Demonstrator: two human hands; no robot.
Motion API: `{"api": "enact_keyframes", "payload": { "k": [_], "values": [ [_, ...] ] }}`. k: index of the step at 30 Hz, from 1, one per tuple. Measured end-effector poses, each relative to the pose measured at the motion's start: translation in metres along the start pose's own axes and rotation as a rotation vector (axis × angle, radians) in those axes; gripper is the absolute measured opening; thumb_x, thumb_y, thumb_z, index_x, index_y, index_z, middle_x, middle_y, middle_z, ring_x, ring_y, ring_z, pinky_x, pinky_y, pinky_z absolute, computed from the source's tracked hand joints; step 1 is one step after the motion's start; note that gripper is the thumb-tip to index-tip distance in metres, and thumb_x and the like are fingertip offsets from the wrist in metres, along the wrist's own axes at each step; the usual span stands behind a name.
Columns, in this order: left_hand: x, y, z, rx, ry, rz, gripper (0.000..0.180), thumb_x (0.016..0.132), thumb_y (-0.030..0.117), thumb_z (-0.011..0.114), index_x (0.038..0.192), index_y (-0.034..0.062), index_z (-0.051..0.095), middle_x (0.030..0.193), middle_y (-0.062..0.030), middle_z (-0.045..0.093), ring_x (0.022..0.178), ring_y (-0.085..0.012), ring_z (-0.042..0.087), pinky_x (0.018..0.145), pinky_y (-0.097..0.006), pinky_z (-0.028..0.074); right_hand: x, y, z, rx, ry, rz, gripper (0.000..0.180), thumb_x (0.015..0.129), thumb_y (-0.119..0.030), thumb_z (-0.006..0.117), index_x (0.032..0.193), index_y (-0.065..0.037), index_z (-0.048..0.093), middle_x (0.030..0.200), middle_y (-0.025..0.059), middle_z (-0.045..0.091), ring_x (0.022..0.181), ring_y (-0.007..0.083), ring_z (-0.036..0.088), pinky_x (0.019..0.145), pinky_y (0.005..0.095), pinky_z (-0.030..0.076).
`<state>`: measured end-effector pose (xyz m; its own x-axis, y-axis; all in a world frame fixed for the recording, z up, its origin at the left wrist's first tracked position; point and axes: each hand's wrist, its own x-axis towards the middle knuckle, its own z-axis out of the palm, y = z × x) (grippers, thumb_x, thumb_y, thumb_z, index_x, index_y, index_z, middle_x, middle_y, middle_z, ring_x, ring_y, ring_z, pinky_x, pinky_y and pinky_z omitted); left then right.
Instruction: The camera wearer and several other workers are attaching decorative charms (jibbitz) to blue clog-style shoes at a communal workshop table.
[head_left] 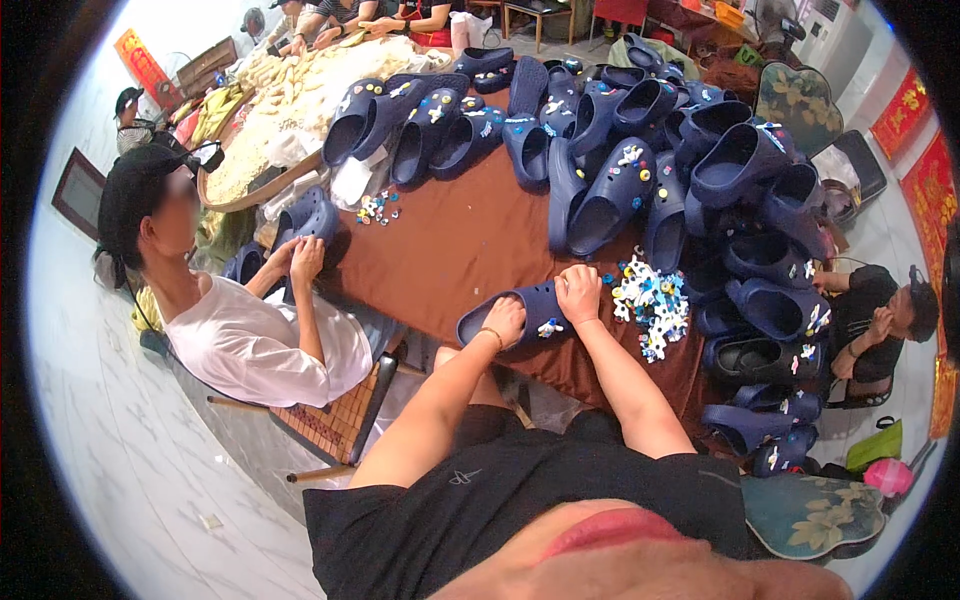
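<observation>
Head view, centre of the frame: a navy clog (522, 312) lies on the brown table (470, 240), the left hand (503, 322) with fingers curled around its heel end and the right hand (579, 293) with fingers closed, pressing on its toe end. Just right of it sits a pile of white and blue shoe charms (652, 303), with a heap of navy clogs (700, 180) beyond.

Red wall banners (903, 112) at right

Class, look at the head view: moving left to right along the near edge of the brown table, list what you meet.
Co-worker in white shirt → left hand → navy clog → right hand → pile of small charms → stacked clogs → seated person in black.
</observation>
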<state>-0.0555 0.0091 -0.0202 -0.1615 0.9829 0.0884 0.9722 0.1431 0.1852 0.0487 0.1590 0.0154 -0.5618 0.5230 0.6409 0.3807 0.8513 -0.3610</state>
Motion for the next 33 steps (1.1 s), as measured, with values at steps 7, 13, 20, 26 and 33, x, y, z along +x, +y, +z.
{"api": "enact_keyframes", "payload": {
  "k": [7,13,20,26,33],
  "values": [
    [0.003,-0.001,-0.003,-0.021,0.043,0.002,0.015,0.065,0.015,0.051,0.071,0.0039,0.059,0.082,-0.0104,0.055,0.09,-0.0252,0.048,0.081,-0.036,0.035,0.001,0.004,0.0,0.142,-0.03,-0.052,0.015,0.066,-0.02,0.06,0.064,-0.011,0.048,0.07,0.0049,0.049,0.074,0.025,0.047,0.065,0.0374,0.035],
    [0.002,0.001,-0.004,-0.04,-0.043,-0.022,0.015,0.065,0.014,0.051,0.071,0.0031,0.058,0.084,-0.0121,0.056,0.092,-0.0265,0.048,0.081,-0.036,0.035,0.002,0.002,-0.001,0.13,-0.042,-0.092,0.022,0.066,-0.022,0.062,0.059,-0.011,0.044,0.065,0.005,0.046,0.069,0.0251,0.046,0.061,0.0376,0.033],
    [-0.006,0.0,0.001,-0.051,0.08,0.022,0.014,0.064,0.014,0.051,0.07,0.0033,0.058,0.083,-0.0125,0.055,0.091,-0.0272,0.048,0.081,-0.036,0.035,-0.006,0.002,-0.001,0.089,0.051,-0.13,0.025,0.067,-0.02,0.062,0.054,-0.01,0.043,0.058,0.0055,0.044,0.061,0.0245,0.045,0.057,0.0363,0.033],
    [-0.007,0.004,0.004,0.054,0.122,0.013,0.016,0.063,0.015,0.05,0.071,0.0027,0.057,0.082,-0.0132,0.055,0.089,-0.0275,0.048,0.08,-0.036,0.036,-0.011,0.04,-0.005,0.052,0.081,0.05,0.028,0.073,-0.022,0.056,0.051,-0.008,0.044,0.056,0.0107,0.047,0.058,0.0295,0.047,0.054,0.0417,0.035],
    [0.015,0.026,-0.005,0.137,-0.096,-0.364,0.027,0.07,0.029,0.057,0.083,0.0055,0.059,0.094,-0.013,0.055,0.095,-0.0263,0.048,0.084,-0.038,0.035,-0.004,0.114,-0.064,-0.402,0.033,0.309,0.027,0.075,-0.037,0.052,0.074,-0.012,0.063,0.089,0.0076,0.055,0.086,0.0281,0.049,0.075,0.0429,0.035]
  ]
}}
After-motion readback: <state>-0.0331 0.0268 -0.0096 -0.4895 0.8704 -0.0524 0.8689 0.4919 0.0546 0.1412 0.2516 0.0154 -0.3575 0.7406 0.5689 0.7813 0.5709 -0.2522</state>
